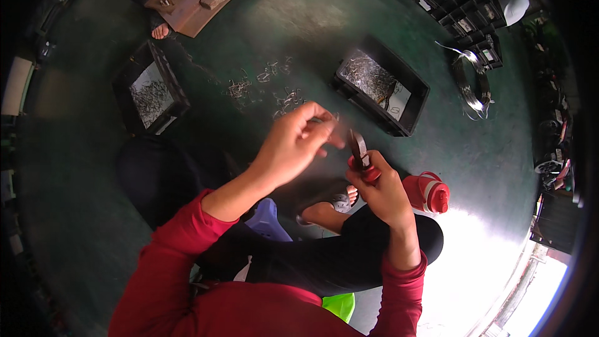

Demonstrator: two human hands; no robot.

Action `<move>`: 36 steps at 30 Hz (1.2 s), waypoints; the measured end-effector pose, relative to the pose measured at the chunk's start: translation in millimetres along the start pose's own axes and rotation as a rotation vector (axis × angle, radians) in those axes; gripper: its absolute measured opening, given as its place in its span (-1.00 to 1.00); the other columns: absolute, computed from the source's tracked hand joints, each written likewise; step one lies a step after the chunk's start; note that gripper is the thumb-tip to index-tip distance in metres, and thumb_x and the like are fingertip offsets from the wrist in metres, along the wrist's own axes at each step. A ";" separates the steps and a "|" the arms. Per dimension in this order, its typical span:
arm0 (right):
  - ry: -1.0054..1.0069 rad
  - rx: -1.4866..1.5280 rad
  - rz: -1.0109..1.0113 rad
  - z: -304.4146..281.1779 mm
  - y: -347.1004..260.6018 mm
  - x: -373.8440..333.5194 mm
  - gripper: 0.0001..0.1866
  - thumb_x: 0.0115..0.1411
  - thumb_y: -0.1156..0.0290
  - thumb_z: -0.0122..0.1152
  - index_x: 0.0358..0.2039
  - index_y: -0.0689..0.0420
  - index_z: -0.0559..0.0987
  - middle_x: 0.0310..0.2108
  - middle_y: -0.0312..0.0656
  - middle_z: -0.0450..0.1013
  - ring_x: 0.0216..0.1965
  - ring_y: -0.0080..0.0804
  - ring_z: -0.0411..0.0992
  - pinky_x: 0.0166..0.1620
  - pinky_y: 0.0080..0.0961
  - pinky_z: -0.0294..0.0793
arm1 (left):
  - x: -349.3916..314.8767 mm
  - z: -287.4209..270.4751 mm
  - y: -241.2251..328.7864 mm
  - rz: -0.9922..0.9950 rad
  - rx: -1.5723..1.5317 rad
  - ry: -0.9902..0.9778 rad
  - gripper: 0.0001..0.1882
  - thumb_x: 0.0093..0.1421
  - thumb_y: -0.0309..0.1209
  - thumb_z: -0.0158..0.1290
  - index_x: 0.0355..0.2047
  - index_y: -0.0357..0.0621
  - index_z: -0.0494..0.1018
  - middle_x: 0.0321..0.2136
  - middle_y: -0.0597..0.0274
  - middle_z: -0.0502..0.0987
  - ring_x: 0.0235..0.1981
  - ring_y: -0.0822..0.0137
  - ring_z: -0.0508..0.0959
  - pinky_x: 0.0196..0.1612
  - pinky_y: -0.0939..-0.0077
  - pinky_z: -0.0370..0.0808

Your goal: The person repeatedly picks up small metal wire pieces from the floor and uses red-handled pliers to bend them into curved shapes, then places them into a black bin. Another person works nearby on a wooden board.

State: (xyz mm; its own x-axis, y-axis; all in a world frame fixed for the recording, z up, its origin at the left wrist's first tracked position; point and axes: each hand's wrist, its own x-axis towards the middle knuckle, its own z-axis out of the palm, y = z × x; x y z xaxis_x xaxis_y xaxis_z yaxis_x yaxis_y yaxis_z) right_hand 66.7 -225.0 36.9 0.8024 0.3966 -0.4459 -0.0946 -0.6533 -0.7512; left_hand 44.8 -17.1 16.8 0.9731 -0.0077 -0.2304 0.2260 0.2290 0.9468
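Observation:
In my right hand (385, 192) is a pair of pliers (358, 148) with red handles, its dark jaws pointing up and toward my left hand. The fingers of my left hand (299, 140) are curled together just left of the jaws, their tips smeared by motion. Something small and thin seems to be at those fingertips, too blurred to name. Beyond this hand, small bent wire pieces (239, 89) lie in loose clusters on the green floor.
A black crate (409, 118) holding wire pieces stands ahead on the right, another crate (178, 90) on the left. A red jug (430, 192) is beside my right knee. Farther off are a wire coil (465, 81), stacked black crates (458, 0), a brown board (193, 0) and a person (515, 3).

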 end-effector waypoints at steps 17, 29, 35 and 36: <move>-0.590 0.664 0.002 6.9 -6.2 -1.8 -0.60 0.28 0.12 0.17 -0.14 0.25 0.52 -0.27 -0.22 0.49 -0.17 -0.46 0.44 -0.02 -0.48 0.39 | -3.2 5.2 -0.7 0.290 -0.202 0.098 -0.89 0.25 -0.51 0.09 -0.23 -0.25 0.52 -0.31 0.25 0.58 -0.29 0.49 0.58 -0.21 0.65 0.51; 0.259 -0.112 -0.119 18.8 -1.1 -6.9 -0.71 0.13 0.34 0.30 -0.28 0.23 0.41 -0.40 0.03 0.49 -0.33 -0.06 0.48 -0.28 -0.28 0.45 | -0.5 -9.5 11.6 -0.015 -0.192 0.001 -0.62 0.36 -0.19 -0.07 -0.08 -0.26 0.53 -0.44 0.26 0.54 -0.43 0.45 0.57 -0.29 0.56 0.52; 0.269 -0.121 -0.124 20.5 4.0 -5.8 -0.69 0.11 0.34 0.31 -0.29 0.22 0.39 -0.35 0.08 0.49 -0.27 0.13 0.48 -0.28 -0.18 0.44 | -5.5 -6.3 16.6 0.015 -0.060 -0.119 -0.71 0.33 -0.39 -0.02 -0.03 -0.29 0.50 -0.50 0.28 0.54 -0.50 0.52 0.52 -0.39 0.63 0.50; 0.252 -0.113 -0.102 21.4 3.6 -8.8 -0.69 0.10 0.34 0.32 -0.30 0.22 0.39 -0.35 0.08 0.49 -0.27 0.14 0.47 -0.28 -0.18 0.44 | -10.4 -4.5 16.4 0.004 -0.074 -0.121 -0.71 0.33 -0.42 -0.01 -0.01 -0.29 0.50 -0.49 0.28 0.54 -0.50 0.53 0.51 -0.40 0.64 0.50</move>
State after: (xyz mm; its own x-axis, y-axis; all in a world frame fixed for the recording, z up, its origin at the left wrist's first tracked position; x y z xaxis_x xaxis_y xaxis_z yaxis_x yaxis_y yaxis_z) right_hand 46.7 -217.1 27.6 0.9270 0.3001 -0.2250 0.0490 -0.6916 -0.7206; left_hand 38.2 -8.8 33.7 0.9734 -0.1224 -0.1935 0.2222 0.3002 0.9276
